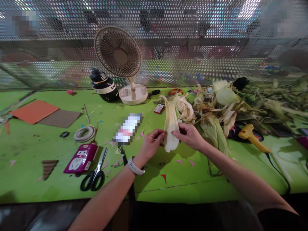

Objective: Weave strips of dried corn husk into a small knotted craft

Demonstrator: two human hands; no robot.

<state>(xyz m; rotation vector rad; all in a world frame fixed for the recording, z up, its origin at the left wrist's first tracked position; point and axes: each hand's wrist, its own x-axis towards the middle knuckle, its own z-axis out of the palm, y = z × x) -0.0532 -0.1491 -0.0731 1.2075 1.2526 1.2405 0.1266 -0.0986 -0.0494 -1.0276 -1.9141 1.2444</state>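
A pale corn husk (171, 123) is stretched upright between my two hands, above the green tabletop. My left hand (152, 143) pinches its left edge between thumb and fingers. On the opposite edge, my right hand (190, 135) pinches it the same way. The husk's broad whitish end points toward me, and its narrower, yellowish end points away. Just behind my right hand lies a crumpled dry husk (185, 109), part of a larger heap of corn husks (213, 128). A phone (128, 128) with a blurred screen lies left of my left hand.
A fan (117, 53) and a black bottle (104, 86) stand at the back before a perforated metal screen (166, 48). Scissors (96, 173), a purple power strip (81, 158) and a tape roll (84, 133) lie left. A yellow glue gun (253, 138) with its cord lies right.
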